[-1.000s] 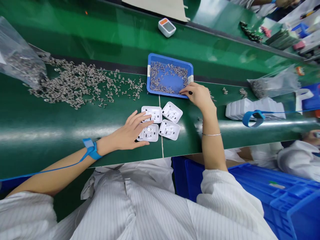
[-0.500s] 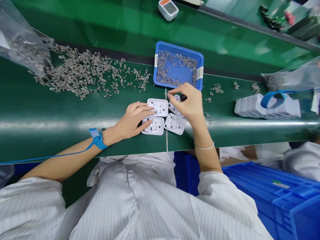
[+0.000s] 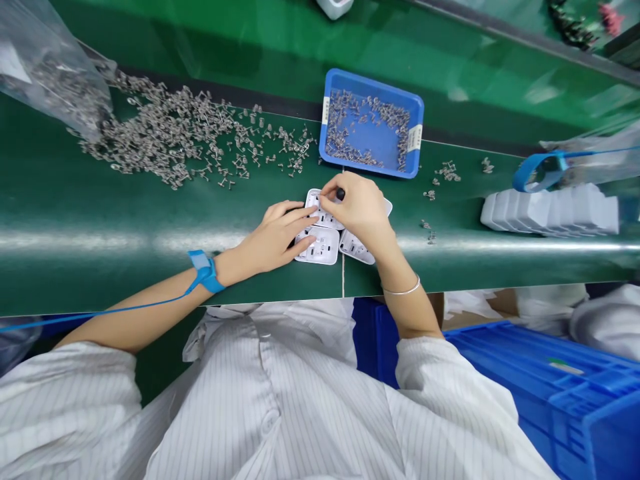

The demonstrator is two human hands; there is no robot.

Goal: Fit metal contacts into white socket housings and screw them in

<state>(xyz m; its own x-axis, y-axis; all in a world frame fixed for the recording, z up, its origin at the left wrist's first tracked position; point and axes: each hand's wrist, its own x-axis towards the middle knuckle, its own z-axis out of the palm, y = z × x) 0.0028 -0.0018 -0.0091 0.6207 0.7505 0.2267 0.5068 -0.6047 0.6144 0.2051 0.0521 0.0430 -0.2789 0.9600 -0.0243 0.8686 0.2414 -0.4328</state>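
Four-cornered white plastic housings lie together on the green bench. My left hand [image 3: 280,235] is open, its outstretched fingers resting over the left edges of the upper left housing [image 3: 329,222] and the lower left housing [image 3: 325,252]. Over the upper left housing, my right hand [image 3: 361,205] has thumb and forefinger pinched; whatever lies between the tips is too small to make out. A round black end of an object [image 3: 341,194] shows within that hand, the rest hidden. The upper right housing [image 3: 388,207] is mostly covered by my right hand, and the lower right housing [image 3: 356,249] partly.
Behind the hands stands a blue tray [image 3: 367,167] of small metal parts. A heap of metal parts [image 3: 165,137] spills from a clear bag [image 3: 63,80] at left. Stacked white housings [image 3: 550,210] lie at right, near a blue strap [image 3: 530,172]. Blue crates [image 3: 555,393] stand below.
My right hand has moved left from the upper right housing to above the upper left one, still pinched. My left hand stays on the left housings. The camera view has shifted slightly.
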